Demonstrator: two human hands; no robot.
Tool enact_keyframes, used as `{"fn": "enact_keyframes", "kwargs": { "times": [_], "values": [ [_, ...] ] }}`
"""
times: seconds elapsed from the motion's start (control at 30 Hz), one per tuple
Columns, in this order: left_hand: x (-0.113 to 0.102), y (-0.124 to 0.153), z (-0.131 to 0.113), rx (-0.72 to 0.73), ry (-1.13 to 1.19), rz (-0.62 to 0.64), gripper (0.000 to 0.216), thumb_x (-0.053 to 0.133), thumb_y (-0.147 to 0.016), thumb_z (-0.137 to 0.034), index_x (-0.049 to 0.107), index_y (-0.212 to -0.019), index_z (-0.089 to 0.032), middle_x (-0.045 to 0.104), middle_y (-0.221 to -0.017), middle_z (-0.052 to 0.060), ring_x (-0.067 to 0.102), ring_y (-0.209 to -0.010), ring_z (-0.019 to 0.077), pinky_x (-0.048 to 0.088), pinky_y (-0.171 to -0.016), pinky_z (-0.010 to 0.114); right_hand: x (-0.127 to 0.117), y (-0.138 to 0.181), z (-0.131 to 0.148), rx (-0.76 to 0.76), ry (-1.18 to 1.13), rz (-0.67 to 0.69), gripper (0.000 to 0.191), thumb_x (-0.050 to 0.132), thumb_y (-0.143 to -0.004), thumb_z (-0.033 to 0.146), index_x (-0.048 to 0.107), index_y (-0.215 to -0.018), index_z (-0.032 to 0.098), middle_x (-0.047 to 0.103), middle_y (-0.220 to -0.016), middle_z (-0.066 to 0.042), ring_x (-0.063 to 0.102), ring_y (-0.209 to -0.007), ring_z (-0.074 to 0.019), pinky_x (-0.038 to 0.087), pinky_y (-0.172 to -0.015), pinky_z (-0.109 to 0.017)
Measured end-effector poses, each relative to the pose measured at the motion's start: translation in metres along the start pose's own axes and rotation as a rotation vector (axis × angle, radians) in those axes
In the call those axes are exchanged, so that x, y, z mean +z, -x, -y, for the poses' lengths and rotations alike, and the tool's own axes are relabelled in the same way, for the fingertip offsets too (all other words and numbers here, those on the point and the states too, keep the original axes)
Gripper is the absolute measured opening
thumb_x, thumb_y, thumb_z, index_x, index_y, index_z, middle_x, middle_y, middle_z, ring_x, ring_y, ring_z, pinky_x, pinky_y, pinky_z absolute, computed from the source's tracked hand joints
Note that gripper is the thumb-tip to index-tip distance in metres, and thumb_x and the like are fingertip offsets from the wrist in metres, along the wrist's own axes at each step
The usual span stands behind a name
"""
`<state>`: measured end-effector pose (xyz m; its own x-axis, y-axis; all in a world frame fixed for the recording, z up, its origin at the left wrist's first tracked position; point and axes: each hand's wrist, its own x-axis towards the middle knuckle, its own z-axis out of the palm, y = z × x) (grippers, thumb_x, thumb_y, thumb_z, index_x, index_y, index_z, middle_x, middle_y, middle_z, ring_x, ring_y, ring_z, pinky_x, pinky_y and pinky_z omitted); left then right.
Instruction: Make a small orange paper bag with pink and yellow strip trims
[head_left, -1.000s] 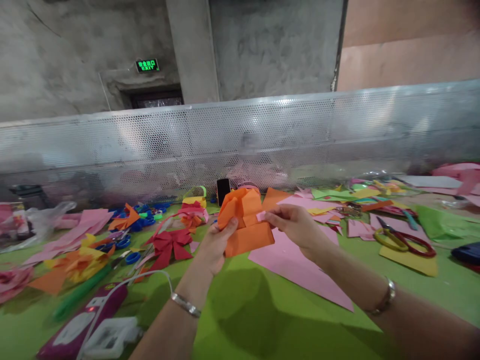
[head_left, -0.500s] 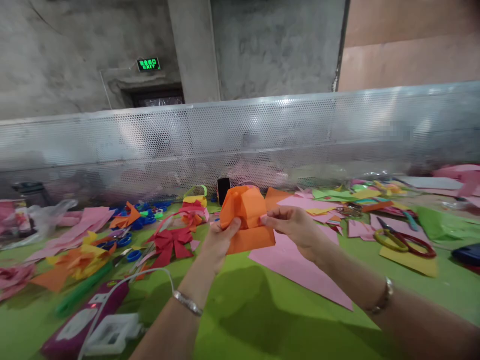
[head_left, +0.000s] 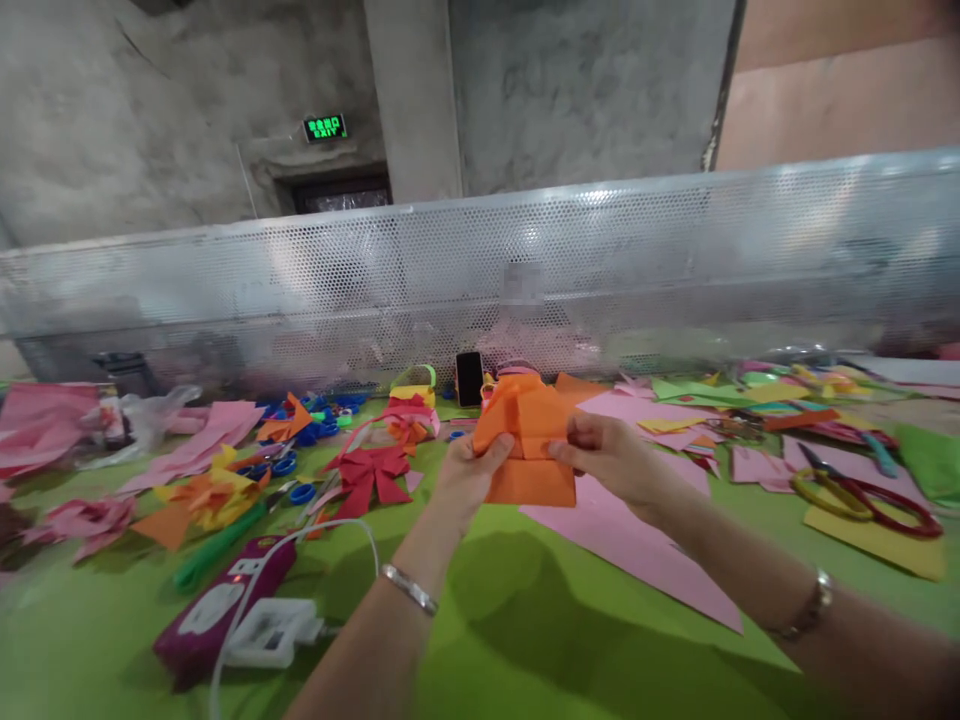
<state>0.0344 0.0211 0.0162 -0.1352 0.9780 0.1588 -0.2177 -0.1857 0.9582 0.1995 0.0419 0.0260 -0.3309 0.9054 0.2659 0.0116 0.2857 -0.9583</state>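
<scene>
A folded sheet of orange paper (head_left: 534, 482) is held up above the green table, with a flat lower flap and folded panels above it. My left hand (head_left: 474, 470) grips its left edge, thumb pressed across the front. At the right edge my right hand (head_left: 604, 447) pinches the paper between thumb and fingers. The fingers behind the sheet are partly hidden. Beneath and to the right lies a large pink sheet (head_left: 645, 550) on the table.
Red-handled scissors (head_left: 892, 508) rest on yellow paper at the right. A red paper bow (head_left: 367, 475) lies left of my hands. Nearer on the left are a purple power strip (head_left: 225, 605) and a white charger (head_left: 274, 630) with its cable. A phone (head_left: 469, 380) stands before the perforated metal screen (head_left: 360, 300).
The upper part of the orange paper, bulging before, is now pressed flatter. My right thumb has come onto its front near the right edge. The whole view has shifted, with things appearing further right.
</scene>
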Motion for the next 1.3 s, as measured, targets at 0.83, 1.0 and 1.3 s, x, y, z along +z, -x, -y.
{"fn": "enact_keyframes", "kwargs": {
  "times": [0.83, 1.0, 1.3],
  "values": [
    [-0.021, -0.013, 0.006, -0.097, 0.07, -0.135, 0.021, 0.077, -0.045, -0.015, 0.07, -0.065, -0.015, 0.07, -0.066, 0.004, 0.064, -0.068, 0.0175, 0.046, -0.062, 0.026, -0.005, -0.009, -0.033, 0.194, 0.01, 0.071, 0.021, 0.071, -0.06, 0.031, 0.062, -0.073, 0.017, 0.06, -0.061, 0.001, 0.049, -0.049, -0.0093, 0.034, -0.046, -0.022],
    [-0.021, -0.014, 0.008, -0.086, -0.006, -0.132, 0.022, 0.076, -0.043, -0.014, 0.071, -0.064, -0.014, 0.07, -0.066, 0.005, 0.065, -0.074, 0.0205, 0.047, -0.067, 0.028, -0.006, -0.012, -0.036, 0.191, 0.04, 0.087, 0.018, 0.071, -0.059, 0.029, 0.063, -0.068, 0.016, 0.059, -0.055, 0.002, 0.046, -0.046, -0.0079, 0.031, -0.045, -0.021],
    [-0.026, -0.02, 0.006, -0.086, -0.141, -0.271, 0.021, 0.077, -0.042, -0.018, 0.067, -0.061, -0.016, 0.067, -0.057, 0.0, 0.062, -0.06, 0.0169, 0.045, -0.057, 0.024, 0.004, -0.009, -0.04, 0.132, 0.198, 0.101, 0.012, 0.065, -0.068, 0.022, 0.067, -0.076, 0.013, 0.064, -0.06, 0.0, 0.049, -0.049, -0.0071, 0.036, -0.046, -0.018]
  ]
}}
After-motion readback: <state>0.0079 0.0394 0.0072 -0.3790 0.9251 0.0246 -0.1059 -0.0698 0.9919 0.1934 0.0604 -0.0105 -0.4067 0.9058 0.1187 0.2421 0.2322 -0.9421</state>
